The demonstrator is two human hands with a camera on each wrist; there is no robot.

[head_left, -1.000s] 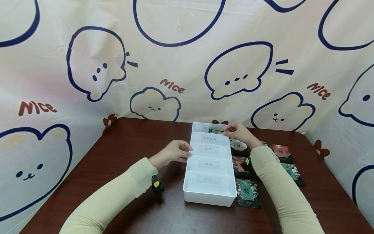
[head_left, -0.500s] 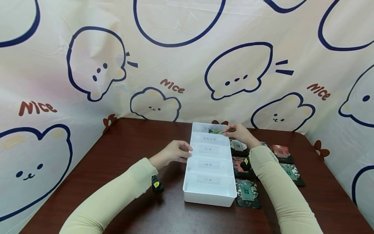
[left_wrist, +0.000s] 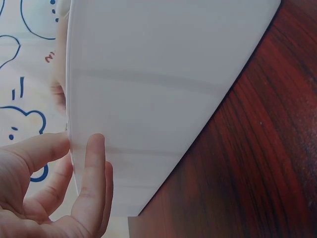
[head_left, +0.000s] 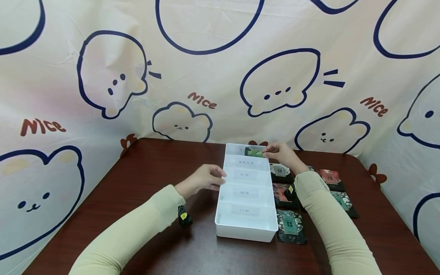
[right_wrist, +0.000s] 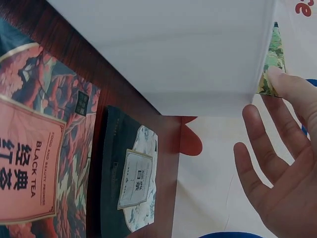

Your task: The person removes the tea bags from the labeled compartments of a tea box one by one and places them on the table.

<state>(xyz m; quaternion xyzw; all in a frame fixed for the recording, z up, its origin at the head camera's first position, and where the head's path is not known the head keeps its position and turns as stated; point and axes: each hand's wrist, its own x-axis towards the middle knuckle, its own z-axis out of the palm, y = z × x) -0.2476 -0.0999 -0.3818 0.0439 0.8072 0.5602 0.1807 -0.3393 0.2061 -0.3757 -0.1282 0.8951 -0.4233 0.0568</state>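
Note:
A long white divided box [head_left: 246, 237] stands on the table, with Chinese labels on its compartments. My right hand [head_left: 279, 154] pinches the edge of a green-patterned tea packet [head_left: 254, 152] at the box's far compartment. In the right wrist view, the thumb lies on the packet [right_wrist: 274, 54] and the lower fingers are spread beside the box's outer wall [right_wrist: 198, 59]. My left hand [head_left: 203, 178] touches the box's left side. In the left wrist view, its thumb and fingers [left_wrist: 94, 163] lie at the rim and along the outer wall, nearly straight.
Right of the box lie several tea packets: a white-labelled one [head_left: 280, 172], a red black-tea one [head_left: 281, 193] and a green-labelled one [head_left: 290, 225]. Farther right lie another red packet [head_left: 330, 178] and a green one [head_left: 343, 202]. A printed cloth [head_left: 227, 76] hangs behind the table.
The green packet in my right hand has tilted, so more of its face shows and it covers more of the far label. The right hand shifted only slightly; the left hand stays put.

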